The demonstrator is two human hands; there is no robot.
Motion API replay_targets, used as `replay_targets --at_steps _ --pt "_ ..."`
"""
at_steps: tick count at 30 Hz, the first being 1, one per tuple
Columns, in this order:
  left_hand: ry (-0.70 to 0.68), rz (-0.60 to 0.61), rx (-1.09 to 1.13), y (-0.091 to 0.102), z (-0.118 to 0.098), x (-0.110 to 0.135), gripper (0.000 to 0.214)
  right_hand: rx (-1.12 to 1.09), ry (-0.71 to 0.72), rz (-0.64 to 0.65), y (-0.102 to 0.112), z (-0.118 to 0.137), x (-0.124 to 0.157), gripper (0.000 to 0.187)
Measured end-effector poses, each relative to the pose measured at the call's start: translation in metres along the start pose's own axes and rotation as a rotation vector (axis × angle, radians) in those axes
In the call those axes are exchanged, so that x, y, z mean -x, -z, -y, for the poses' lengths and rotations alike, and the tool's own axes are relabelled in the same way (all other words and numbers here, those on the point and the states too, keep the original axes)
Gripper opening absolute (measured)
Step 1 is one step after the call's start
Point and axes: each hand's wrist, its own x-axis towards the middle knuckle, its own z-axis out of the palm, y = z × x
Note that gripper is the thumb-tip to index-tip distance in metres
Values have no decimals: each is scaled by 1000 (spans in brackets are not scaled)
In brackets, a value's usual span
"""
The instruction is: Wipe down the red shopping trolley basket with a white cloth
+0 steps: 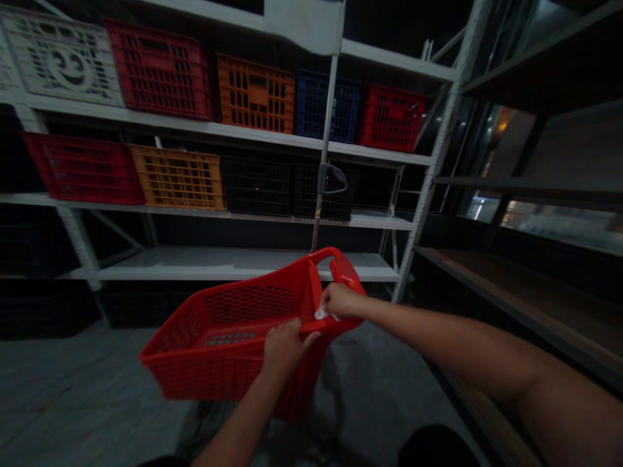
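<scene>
Holding: the left hand [285, 347] is clenched over the near rim of a red perforated plastic shopping basket [219, 344], fingers curled over the edge.
Right hand: the right hand [342, 301] is closed on a small crumpled white wipe [322, 314] and presses it against the basket's rim, just beyond and to the right of the left hand. Whether the wipe is cloth or paper cannot be told.
Basket: it is held off the ground and tilted, its open top turned toward the person. Its body stretches to the left of both hands.
Handle: the basket's red moulded plastic handle [341, 266] rises just above the right hand — close to the knuckles, and contact cannot be told.
Beyond the hands: a white metal shelving rack [219, 263] stands well apart from them.
Top shelf: far above the left hand, from left to right, stand a white lattice plastic crate [58, 58], a red slotted plastic crate [158, 68], an orange slotted plastic crate [256, 94], a blue plastic crate [321, 107] and a second red plastic crate [392, 117].
Middle shelf: a long red mesh crate [82, 168], an orange mesh crate [178, 178] and black plastic crates [257, 188] stand side by side.
Pole: a thin white upright pole with a grey loop grip [324, 175] stands beyond the right hand.
Right of the right arm: dark wood-topped shelving [511, 285].
Below the hands: the grey concrete floor [73, 395].
</scene>
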Motion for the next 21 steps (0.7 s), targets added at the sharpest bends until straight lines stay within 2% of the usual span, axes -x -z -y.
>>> replay_targets --at_steps 3,5,8,10,12,14,17,18,19,21 --pt "-12 -12 -5 -1 3 1 60 -48 59 32 -4 8 -8 21" --pt "-17 -6 -10 -1 6 2 58 -44 89 79 4 1 -7 18" --pt "-21 -4 -14 0 12 3 56 -42 110 118 23 -26 9 18" --pt "-39 -8 -4 0 16 3 57 -123 174 74 32 -49 26 16" --pt "-62 -3 15 -1 20 0 56 -275 246 -75 28 -69 43 13" --pt "-81 0 30 -2 24 -3 55 -425 233 -369 9 -80 56 12" --pt "-108 -9 39 -4 33 -6 53 -594 95 -903 -42 -73 65 12" --pt "-120 -10 45 -5 36 -7 52 -664 65 -1029 -60 -66 65 12" --pt "-131 -11 53 -4 39 -7 51 -753 35 -1106 -78 -57 65 12" --pt "-129 -45 60 -1 40 -6 46 -940 -11 -1175 -106 -37 61 12"
